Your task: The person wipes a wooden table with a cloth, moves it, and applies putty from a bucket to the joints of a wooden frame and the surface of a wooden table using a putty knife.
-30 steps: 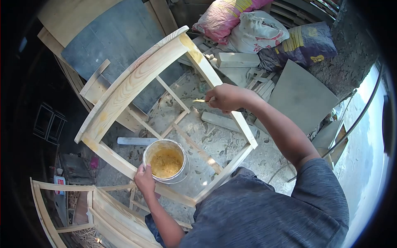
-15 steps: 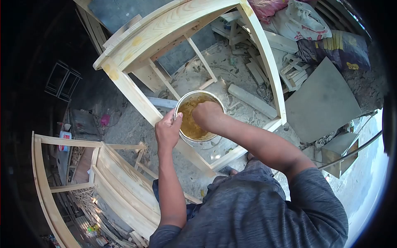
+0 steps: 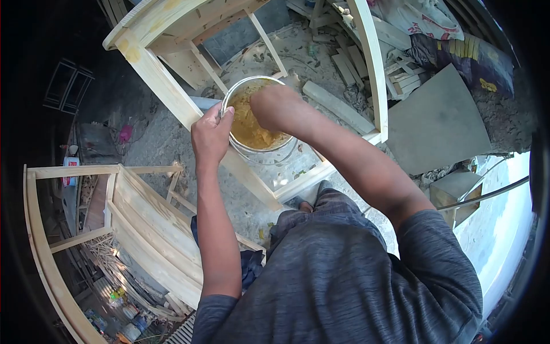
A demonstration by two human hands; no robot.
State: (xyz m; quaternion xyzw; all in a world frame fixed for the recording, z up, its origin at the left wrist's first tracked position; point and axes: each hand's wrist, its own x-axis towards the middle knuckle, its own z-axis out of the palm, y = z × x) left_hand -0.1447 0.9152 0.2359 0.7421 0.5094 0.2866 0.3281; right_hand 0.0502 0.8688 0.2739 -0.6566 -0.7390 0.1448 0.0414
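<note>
The bucket (image 3: 256,117) sits on the near rail of the pale wooden frame (image 3: 157,77), and everything else can be placed from it. It is a small metal bucket holding a yellow-brown paste. The left hand (image 3: 211,133) grips its rim on the side nearest the person, thumb and fingers pinched over the edge, steadying it against the rail. The right hand (image 3: 276,106) is down inside the bucket mouth, knuckles up, fingers closed and buried toward the paste; whether it holds a tool there I cannot tell, as the fist hides it.

Beyond the bucket, through the frame's opening, the ground is littered with shavings and offcuts, and a short wooden block (image 3: 338,107) lies just past the right wrist. Farther off in that direction are filled sacks (image 3: 458,54) and a grey slab (image 3: 441,123) lying flat. To the left of the bucket and nearer the person stands a second curved frame (image 3: 143,215), well apart from the first. Yellow smears of the same paste mark the joints of the frame above the bucket.
</note>
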